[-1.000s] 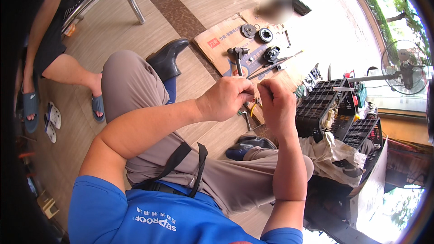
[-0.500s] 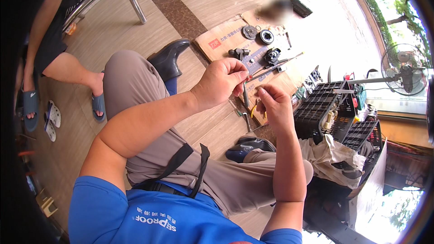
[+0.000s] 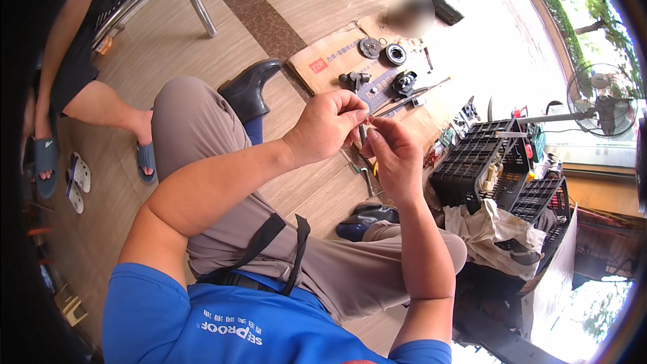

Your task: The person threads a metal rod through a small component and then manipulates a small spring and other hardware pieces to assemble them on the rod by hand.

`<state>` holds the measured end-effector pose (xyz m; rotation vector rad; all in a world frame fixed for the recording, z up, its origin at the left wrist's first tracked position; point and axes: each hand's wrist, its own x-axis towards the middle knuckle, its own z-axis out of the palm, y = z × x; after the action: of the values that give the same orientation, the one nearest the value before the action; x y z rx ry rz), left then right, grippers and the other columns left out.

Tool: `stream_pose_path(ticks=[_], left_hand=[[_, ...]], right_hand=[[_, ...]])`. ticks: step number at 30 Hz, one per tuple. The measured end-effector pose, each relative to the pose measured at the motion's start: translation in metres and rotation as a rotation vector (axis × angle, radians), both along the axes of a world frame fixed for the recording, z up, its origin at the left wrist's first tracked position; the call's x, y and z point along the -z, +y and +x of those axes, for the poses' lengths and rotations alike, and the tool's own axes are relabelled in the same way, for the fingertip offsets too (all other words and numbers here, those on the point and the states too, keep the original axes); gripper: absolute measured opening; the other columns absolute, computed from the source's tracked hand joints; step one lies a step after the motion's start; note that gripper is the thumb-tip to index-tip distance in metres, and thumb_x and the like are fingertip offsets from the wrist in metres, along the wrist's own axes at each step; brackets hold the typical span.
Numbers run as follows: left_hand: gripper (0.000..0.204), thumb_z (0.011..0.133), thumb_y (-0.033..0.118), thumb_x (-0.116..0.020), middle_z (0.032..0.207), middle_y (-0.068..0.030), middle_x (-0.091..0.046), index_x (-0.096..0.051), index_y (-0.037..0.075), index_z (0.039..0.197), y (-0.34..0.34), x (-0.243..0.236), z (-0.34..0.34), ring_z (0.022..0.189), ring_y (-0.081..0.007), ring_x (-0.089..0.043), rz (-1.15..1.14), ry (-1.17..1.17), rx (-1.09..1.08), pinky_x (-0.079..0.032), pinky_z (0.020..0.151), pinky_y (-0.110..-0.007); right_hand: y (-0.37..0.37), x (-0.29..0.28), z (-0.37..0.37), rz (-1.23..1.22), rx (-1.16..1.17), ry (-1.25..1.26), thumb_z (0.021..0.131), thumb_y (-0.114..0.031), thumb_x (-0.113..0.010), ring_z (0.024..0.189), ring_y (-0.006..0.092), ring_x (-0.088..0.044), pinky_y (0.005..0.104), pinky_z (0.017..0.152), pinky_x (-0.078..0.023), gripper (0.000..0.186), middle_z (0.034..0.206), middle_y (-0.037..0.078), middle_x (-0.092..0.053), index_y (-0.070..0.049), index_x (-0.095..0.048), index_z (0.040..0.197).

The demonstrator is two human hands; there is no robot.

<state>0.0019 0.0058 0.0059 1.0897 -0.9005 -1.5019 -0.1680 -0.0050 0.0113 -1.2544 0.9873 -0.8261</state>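
Over a sheet of cardboard (image 3: 331,79), my left hand (image 3: 322,125) pinches a small red part (image 3: 368,120) between thumb and fingertips. My right hand (image 3: 397,162) is closed too, its fingertips meeting the left ones at that red part; whether they hold anything of their own is hidden. Just beyond the hands, a hammer (image 3: 355,81) lies on the cardboard, its handle partly covered by my fingers. Near it are a black mechanical part (image 3: 404,83) and a long thin tool (image 3: 424,90). Farther off lie a dark round disc (image 3: 369,48) and a black ring (image 3: 395,54).
To the right stand black plastic crates (image 3: 465,168) with a pale cloth (image 3: 495,236) beside them, and a fan (image 3: 602,104) behind. A black box (image 3: 447,6) sits at the far side. On the left are a person's sandalled foot (image 3: 145,155) and a metal-legged chair (image 3: 195,0).
My right hand has moved left and slightly up, so its fingertips now meet those of my left hand. The left hand stays nearly still with the red part.
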Motion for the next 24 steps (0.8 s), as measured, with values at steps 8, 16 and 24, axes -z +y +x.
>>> stream_pose_path(ticks=[8, 16, 24], left_hand=[[0.012, 0.099, 0.010, -0.055, 0.074, -0.0020, -0.060, -0.060, 0.001, 0.093, 0.000, 0.004, -0.001, 0.063, -0.0070, -0.056, -0.001, -0.016, 0.005, -0.049, 0.058, -0.024], [0.007, 0.094, 0.004, -0.058, 0.076, -0.0036, -0.061, -0.061, -0.001, 0.091, 0.005, 0.005, -0.007, 0.065, -0.0082, -0.059, -0.188, -0.361, 0.014, -0.049, 0.059, -0.024], [0.002, 0.090, 0.000, -0.062, 0.075, -0.0082, -0.062, -0.062, -0.002, 0.090, 0.010, 0.008, -0.014, 0.063, -0.0117, -0.061, -0.462, -0.504, 0.019, -0.049, 0.058, -0.027]], right_hand=[[0.005, -0.010, 0.002, -0.257, 0.029, 0.308, 0.091, -0.005, -0.065, 0.061, 0.0060, -0.054, 0.0228, 0.055, -0.044, 0.008, 0.066, 0.001, -0.059, 0.002, -0.066, 0.094], [0.006, -0.031, 0.002, -0.606, -0.033, 0.591, 0.087, -0.007, -0.066, 0.065, 0.0274, -0.063, 0.0355, 0.059, -0.049, 0.006, 0.076, 0.014, -0.064, -0.002, -0.065, 0.091], [-0.009, -0.040, -0.009, -0.769, -0.128, 0.708, 0.088, -0.007, -0.064, 0.071, 0.0339, -0.063, 0.0399, 0.063, -0.050, 0.004, 0.080, 0.014, -0.064, -0.004, -0.064, 0.090]])
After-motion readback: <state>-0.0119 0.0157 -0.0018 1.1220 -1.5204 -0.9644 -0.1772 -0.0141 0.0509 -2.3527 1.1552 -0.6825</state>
